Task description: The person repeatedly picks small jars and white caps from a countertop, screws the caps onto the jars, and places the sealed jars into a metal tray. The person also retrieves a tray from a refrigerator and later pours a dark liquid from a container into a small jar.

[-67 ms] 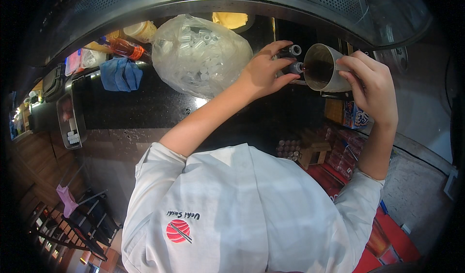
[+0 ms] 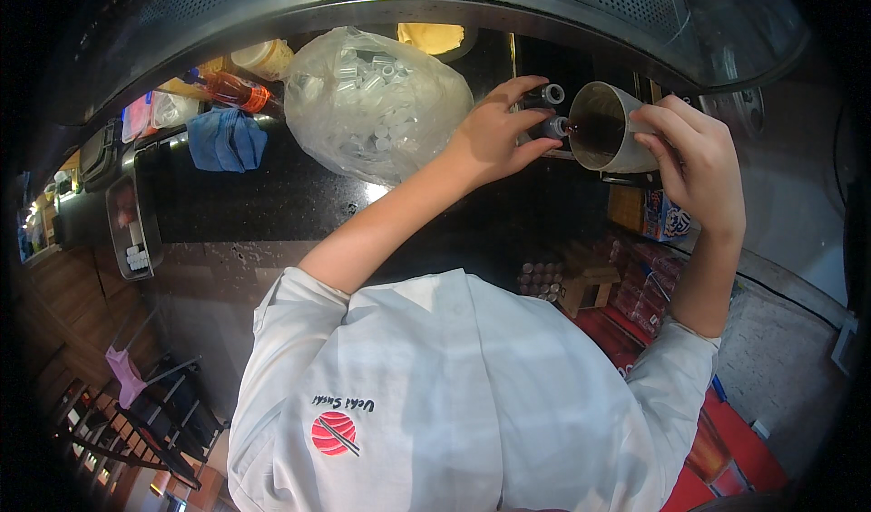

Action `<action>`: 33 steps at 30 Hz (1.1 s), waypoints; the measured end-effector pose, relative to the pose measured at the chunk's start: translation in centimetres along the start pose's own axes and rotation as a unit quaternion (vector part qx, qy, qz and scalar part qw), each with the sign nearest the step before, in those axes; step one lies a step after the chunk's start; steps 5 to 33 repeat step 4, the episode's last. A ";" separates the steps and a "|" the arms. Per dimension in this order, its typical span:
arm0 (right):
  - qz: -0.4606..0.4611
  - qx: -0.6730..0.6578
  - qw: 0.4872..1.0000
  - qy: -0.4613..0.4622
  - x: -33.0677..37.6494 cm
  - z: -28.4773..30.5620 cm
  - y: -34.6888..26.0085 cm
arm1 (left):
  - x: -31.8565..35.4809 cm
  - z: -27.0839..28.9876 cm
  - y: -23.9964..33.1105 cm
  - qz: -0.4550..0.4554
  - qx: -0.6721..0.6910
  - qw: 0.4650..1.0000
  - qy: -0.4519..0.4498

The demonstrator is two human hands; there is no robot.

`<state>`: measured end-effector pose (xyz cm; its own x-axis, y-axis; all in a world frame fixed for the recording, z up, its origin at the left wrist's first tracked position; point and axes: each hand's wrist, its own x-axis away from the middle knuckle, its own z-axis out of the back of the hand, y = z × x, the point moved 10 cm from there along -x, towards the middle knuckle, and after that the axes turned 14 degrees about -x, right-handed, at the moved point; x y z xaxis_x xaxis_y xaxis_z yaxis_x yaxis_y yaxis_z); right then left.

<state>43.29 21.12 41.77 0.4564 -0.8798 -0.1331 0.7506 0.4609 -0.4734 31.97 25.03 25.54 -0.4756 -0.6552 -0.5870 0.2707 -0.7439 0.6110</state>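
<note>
My left hand (image 2: 485,138) is closed around two small clear bottles, their open mouths turned right. The farther small bottle (image 2: 550,94) looks dark inside. Against the mouth of the nearer small bottle (image 2: 550,128) rests the lip of a whitish cup (image 2: 626,154), tilted left. Dark liquid (image 2: 599,132) lies in the cup, and a little of it shows at the lip by the bottle mouth. My right hand (image 2: 700,162) pinches the cup on its right side, thumb and fingers at the handle side. How full the nearer bottle is cannot be seen.
A large clear plastic bag (image 2: 376,113) of small white caps sits left of my hands on the black counter (image 2: 254,208). Farther left are a folded blue cloth (image 2: 227,140) and an orange-brown bottle (image 2: 240,92). A metal ledge (image 2: 408,4) overhangs the far side.
</note>
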 end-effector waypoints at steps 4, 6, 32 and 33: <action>0.004 0.003 1.000 0.001 0.0 0.0 0.0 | 0.0 0.0 0.0 0.001 0.006 1.000 0.002; 0.004 0.003 1.000 0.001 0.0 0.0 0.0 | 0.0 0.0 0.0 0.001 0.006 1.000 0.002; 0.004 0.003 1.000 0.001 0.0 0.0 0.0 | 0.0 0.0 0.0 0.001 0.006 1.000 0.002; 0.004 0.003 1.000 0.001 0.0 0.0 0.0 | 0.0 0.0 0.0 0.001 0.006 1.000 0.002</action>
